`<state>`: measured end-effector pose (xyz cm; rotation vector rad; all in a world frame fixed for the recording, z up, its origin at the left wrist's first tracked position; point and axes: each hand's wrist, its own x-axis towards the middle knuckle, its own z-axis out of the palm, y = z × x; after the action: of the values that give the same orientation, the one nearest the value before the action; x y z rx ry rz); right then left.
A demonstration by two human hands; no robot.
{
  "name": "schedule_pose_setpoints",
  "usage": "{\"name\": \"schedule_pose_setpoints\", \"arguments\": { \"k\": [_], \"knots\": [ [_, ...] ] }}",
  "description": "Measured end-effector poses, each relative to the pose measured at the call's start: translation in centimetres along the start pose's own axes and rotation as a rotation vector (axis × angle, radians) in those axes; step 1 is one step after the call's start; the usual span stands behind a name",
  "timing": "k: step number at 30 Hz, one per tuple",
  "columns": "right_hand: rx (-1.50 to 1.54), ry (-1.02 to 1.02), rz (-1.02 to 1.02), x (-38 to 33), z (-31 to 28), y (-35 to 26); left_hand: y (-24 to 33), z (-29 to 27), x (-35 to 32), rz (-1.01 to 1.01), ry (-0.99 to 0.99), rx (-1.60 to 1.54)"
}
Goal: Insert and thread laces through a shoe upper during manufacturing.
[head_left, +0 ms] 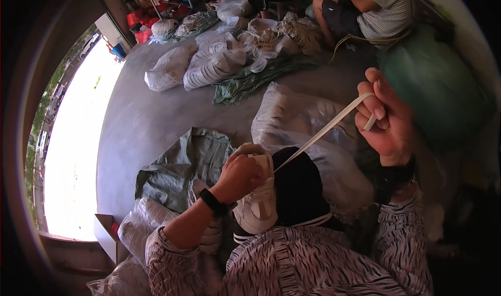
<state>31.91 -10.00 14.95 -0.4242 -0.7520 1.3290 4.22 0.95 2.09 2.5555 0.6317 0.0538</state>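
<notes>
1. While the left hand [241, 175] is clasping the white lace-up sneaker [257, 204] against the lap, its fingers are curling closed over the shoe's top.
2. Up and to the right of the sneaker, the right hand [387, 119] is pinching a flat white shoelace [324, 130], pulling it taut.
3. Just behind the sneaker, a clear plastic sack [297, 116] is lying on the grey concrete floor [141, 123].

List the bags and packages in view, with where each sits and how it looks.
Clear plastic bag: right of centre, behind the shoe, bulging, whitish.
Two white sacks: upper centre floor, lumpy, filled with pale pieces.
Grey-green sack: left of the shoe, crumpled.
Big green bag: right, rounded.
No labels, signs or screens show.
</notes>
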Motion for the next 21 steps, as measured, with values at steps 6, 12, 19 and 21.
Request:
{"name": "schedule_pose_setpoints", "arguments": {
  "k": [6,12,19,21],
  "knots": [
    [-0.089,-0.029,0.038,0.3,1.6,-0.8,0.8,0.4,-1.1,0.132,0.16,0.022],
    [-0.454,-0.001,0.23,0.6,4.7,0.9,0.5,0.7,-1.0,0.045,0.142,-0.011],
    [-0.292,0.14,0.143,1.3,0.6,-1.1,-0.4,0.1,-0.4,0.026,0.031,-0.075],
    [-0.262,0.187,0.185,1.6,0.2,-0.8,0.9,-0.1,-0.9,0.033,0.096,-0.049]
  ]
}}
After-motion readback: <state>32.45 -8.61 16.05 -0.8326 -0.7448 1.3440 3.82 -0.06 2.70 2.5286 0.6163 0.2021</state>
